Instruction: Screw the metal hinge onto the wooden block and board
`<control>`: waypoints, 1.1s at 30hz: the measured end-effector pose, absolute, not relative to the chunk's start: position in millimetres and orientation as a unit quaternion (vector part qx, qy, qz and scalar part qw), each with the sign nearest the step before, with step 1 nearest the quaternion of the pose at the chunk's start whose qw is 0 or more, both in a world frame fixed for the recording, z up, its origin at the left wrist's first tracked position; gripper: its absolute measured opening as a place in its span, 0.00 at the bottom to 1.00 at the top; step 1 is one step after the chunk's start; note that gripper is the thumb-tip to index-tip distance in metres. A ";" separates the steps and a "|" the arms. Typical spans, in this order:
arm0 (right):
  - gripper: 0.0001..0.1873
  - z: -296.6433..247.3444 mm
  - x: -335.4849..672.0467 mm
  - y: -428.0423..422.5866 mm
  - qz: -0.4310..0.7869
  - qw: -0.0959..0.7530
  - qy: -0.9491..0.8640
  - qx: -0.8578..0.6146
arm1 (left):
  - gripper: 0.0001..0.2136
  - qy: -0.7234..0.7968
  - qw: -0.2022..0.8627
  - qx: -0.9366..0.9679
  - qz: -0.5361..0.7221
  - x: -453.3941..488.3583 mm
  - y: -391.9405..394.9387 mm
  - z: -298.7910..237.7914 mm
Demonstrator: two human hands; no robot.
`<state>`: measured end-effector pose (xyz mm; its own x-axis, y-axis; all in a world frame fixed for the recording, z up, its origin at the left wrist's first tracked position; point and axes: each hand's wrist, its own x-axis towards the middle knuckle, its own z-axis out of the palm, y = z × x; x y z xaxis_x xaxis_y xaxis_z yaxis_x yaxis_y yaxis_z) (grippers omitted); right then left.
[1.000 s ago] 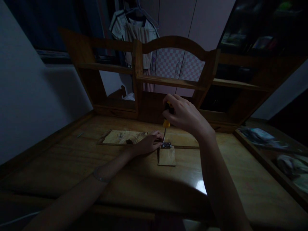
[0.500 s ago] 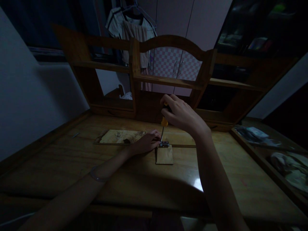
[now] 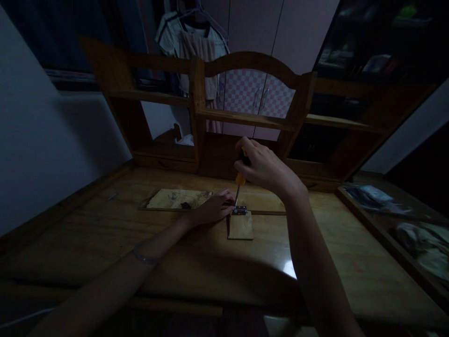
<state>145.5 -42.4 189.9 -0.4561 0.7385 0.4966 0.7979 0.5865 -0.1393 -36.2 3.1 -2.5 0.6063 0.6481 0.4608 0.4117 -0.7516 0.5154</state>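
Observation:
My right hand [image 3: 264, 166] is wrapped round the yellow and black handle of a screwdriver [image 3: 240, 178], its thin shaft slanting down to the left. The tip meets the left side of a small dark metal hinge [image 3: 240, 210]. Under the hinge's front edge lies a small square of wood [image 3: 241, 227]; its back edge rests at a long wooden board [image 3: 268, 203]. My left hand [image 3: 215, 206] presses on the board with fingers curled and closed beside the tip. What those fingertips pinch, if anything, is hidden.
The wooden desk [image 3: 168, 262] carries a shelf unit [image 3: 245, 117] along its back. A small thin metallic piece [image 3: 112, 196] lies at the left. At the right, a side compartment holds plastic bags [image 3: 372, 194] and crumpled cloth [image 3: 421, 243].
The right hand has turned very slightly on the screwdriver handle. The left hand, hinge and wood pieces keep their places; the view shifts a little.

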 end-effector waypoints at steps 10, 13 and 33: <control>0.09 192.3 148.2 -41.9 -0.071 0.262 -0.852 -0.448 | 0.05 0.303 0.192 0.875 0.324 -36.1 1.0 0.8; 0.07 191.8 147.3 -41.5 -0.084 0.268 -0.853 -0.440 | 0.05 0.298 0.190 0.876 0.327 -36.1 1.1 1.1; 0.09 191.7 146.3 -42.7 -0.095 0.269 -0.855 -0.432 | 0.04 0.292 0.196 0.874 0.335 -35.1 -1.2 3.6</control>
